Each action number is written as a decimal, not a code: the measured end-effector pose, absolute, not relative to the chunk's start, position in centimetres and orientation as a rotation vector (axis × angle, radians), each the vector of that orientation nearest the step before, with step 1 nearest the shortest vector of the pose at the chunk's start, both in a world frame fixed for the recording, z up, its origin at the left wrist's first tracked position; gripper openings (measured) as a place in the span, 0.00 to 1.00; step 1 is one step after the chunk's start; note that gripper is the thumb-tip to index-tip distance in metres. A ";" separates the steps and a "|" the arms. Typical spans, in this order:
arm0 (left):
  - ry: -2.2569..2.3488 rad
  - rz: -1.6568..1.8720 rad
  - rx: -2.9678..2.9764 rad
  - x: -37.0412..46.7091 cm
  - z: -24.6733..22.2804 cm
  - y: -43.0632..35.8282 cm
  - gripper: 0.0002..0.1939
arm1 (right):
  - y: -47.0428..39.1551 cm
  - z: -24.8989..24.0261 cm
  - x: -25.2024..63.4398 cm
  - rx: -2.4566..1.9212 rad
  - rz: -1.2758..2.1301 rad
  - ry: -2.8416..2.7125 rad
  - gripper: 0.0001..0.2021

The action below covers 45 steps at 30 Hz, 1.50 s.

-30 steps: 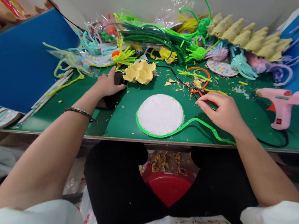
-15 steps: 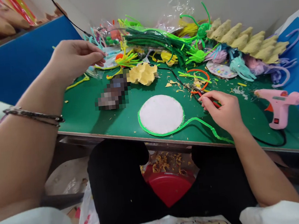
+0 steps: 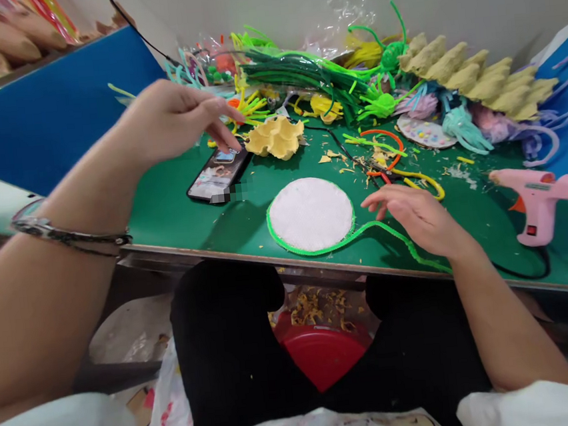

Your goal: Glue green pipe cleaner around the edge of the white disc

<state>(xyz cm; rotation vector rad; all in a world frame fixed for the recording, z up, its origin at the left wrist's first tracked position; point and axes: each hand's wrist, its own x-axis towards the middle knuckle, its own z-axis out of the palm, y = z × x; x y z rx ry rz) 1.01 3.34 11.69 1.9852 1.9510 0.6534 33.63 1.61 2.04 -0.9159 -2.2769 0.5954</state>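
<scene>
A white disc [image 3: 311,215] lies on the green tabletop, with a green pipe cleaner [image 3: 383,225] along its lower edge. The pipe cleaner's loose tail runs right, passing under my right hand [image 3: 414,219]. That hand is open, fingers loosely apart, hovering beside the disc. Just beyond its fingers lie red-handled pliers [image 3: 385,178], partly hidden by curled pipe cleaners. My left hand [image 3: 189,120] hangs open above the smartphone [image 3: 220,173], fingertips pointing down and nothing visible in them. Right of those fingertips sits a torn piece of yellow egg carton [image 3: 277,138].
A pink glue gun [image 3: 537,205] stands at the right, its black cord trailing near the table edge. Green pipe cleaners [image 3: 295,71] and several fuzzy figures crowd the back, beside a long egg-carton strip [image 3: 476,77]. A blue panel [image 3: 58,114] borders the left.
My right hand has let go of the red-handled pliers and come nearer. My left hand has moved right and down, over the phone. A yellow pipe cleaner now shows beside the pliers.
</scene>
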 end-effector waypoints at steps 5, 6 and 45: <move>1.689 0.390 2.094 2.4 8.0 2.9 0.31 | 1.3 2.5 33.8 -0.979 0.638 -2.490 0.15; 1.678 0.360 2.124 2.9 7.2 2.5 0.29 | 1.2 2.6 33.8 -1.012 0.630 -2.526 0.14; 1.135 0.069 2.679 6.4 2.1 -0.6 0.34 | -1.6 2.0 30.9 -1.415 0.316 -2.564 0.05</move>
